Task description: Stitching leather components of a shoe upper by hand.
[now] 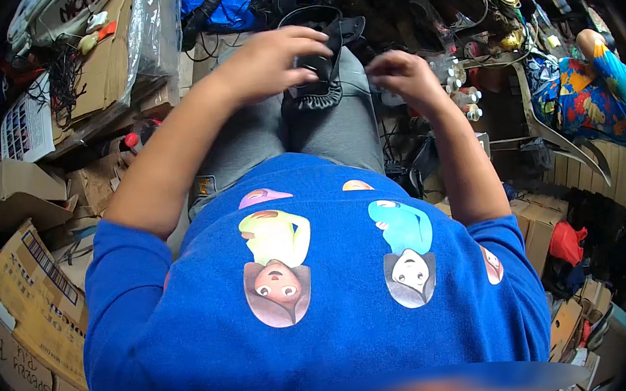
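Observation:
A black, leather-like item (317, 101) with a gathered, ruffled edge rests on my lap between my grey-trousered thighs (247, 138). It could be a shoe or a small bag; I cannot tell which. My left hand (277, 62) hovers at its left side, fingers stretched and apart, partly covering it. To the right of the item, my right hand (409, 79) is raised clear of it. Its fingers are curled in, thumb and fingertips close together. A thin dark line runs near those fingertips, and whether they pinch anything is too small to make out.
Cardboard boxes (23, 193) crowd the left, with flat cardboard and plastic wrap (151, 38) beyond. Small bottles (469, 97) stand at the right near a curved blade-like piece (568, 148). Farther right is a person in bright patterned clothing (582, 98). Blue sheeting (223, 8) lies ahead.

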Demonstrator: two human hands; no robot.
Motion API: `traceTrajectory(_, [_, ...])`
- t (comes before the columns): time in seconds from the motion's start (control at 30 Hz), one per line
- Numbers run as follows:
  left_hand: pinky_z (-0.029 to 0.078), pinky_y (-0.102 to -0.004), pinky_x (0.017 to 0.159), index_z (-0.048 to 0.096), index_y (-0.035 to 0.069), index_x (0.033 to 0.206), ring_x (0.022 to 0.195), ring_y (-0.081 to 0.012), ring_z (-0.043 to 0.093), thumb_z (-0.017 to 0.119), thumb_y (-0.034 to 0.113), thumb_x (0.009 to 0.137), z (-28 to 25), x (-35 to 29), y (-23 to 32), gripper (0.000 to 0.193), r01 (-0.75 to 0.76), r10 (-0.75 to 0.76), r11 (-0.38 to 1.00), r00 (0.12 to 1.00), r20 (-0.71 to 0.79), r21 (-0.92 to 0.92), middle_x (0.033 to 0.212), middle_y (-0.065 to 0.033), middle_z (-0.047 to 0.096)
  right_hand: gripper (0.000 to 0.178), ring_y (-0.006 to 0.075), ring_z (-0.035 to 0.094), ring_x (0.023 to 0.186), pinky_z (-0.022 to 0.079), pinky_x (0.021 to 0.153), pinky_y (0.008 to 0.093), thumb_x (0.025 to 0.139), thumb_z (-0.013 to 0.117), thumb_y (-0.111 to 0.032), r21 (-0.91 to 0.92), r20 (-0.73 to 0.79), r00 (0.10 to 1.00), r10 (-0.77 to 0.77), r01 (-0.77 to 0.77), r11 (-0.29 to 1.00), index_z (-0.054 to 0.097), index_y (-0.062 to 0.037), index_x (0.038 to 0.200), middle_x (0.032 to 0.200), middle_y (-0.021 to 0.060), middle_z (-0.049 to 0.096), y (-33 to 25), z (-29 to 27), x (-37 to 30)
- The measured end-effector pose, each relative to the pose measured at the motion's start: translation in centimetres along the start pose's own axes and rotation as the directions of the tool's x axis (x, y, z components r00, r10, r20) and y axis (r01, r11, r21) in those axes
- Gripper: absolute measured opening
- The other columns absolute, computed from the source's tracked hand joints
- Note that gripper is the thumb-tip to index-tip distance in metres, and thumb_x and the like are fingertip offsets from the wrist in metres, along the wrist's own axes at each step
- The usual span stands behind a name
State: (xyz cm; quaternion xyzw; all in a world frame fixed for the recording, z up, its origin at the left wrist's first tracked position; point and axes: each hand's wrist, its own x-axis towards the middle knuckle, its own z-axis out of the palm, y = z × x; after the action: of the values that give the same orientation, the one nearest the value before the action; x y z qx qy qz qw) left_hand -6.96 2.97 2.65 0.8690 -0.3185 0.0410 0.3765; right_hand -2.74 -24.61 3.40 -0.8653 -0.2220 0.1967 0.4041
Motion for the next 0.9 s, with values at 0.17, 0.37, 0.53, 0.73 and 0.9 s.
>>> traceTrajectory(0.17, [0.045,-0.0359,0.084,0.062,0.007,0.1,0.096,-0.0284,0.057,0.072,0.021,0.072,1.3,4.1,-0.9,0.033,0.128,-0.132,0.991,0.952,0.277,0.033,0.102,-0.01,0.057,0.013,0.011,0.058,0.082,0.047,0.075,0.0247,0.073,0.07,-0.003,-0.037,0.115,0.993,-0.027,0.032,0.999,0.068,-0.0049,0.086,0.084,0.0013,0.059,-0.7,1.0,2.3])
traceTrajectory(0.37, [0.045,-0.033,0.081,0.064,0.003,0.09,0.091,-0.0224,0.058,0.071,0.019,0.073,2.1,4.7,-2.1,0.024,0.109,-0.06,0.986,0.941,0.334,-0.128,0.093,-0.0081,0.056,0.012,0.0097,0.056,0.082,0.045,0.074,0.0239,0.073,0.071,-0.004,0.078,0.164,0.985,-0.054,0.042,0.996,0.068,-0.0067,0.085,0.084,-0.0005,0.057,0.7,1.9,2.1])
traceTrajectory(0.53, [0.045,-0.0306,0.082,0.066,0.004,0.094,0.091,-0.0182,0.057,0.069,0.016,0.075,2.2,4.5,-2.7,0.022,0.303,-0.106,0.882,0.873,0.475,-0.36,0.088,-0.0076,0.059,0.015,0.0089,0.055,0.077,0.045,0.07,0.024,0.072,0.073,-0.005,0.167,0.09,0.993,-0.082,0.066,0.984,0.07,-0.0088,0.085,0.08,-0.001,0.056,1.4,3.4,1.2])
traceTrajectory(0.73, [0.042,-0.0289,0.08,0.067,0.008,0.106,0.086,-0.0178,0.053,0.063,0.011,0.079,2.0,3.9,-3.3,0.028,0.298,-0.037,0.86,0.847,0.53,-0.415,0.082,-0.0062,0.054,0.018,0.0112,0.058,0.076,0.047,0.068,0.0252,0.072,0.072,-0.004,0.028,-0.007,0.994,-0.107,0.108,0.994,0.07,-0.0106,0.088,0.079,0.0018,0.057,0.2,4.0,-0.2])
traceTrajectory(0.9, [0.04,-0.0289,0.077,0.064,0.011,0.113,0.081,-0.0185,0.049,0.061,0.01,0.079,1.8,4.1,-2.7,0.034,0.251,-0.013,0.907,0.818,0.575,-0.337,0.079,-0.0061,0.049,0.018,0.02,0.062,0.076,0.05,0.066,0.0281,0.073,0.069,-0.003,-0.115,-0.08,0.982,-0.168,0.158,0.981,0.07,-0.012,0.089,0.08,0.0065,0.058,-0.9,4.2,-1.3])
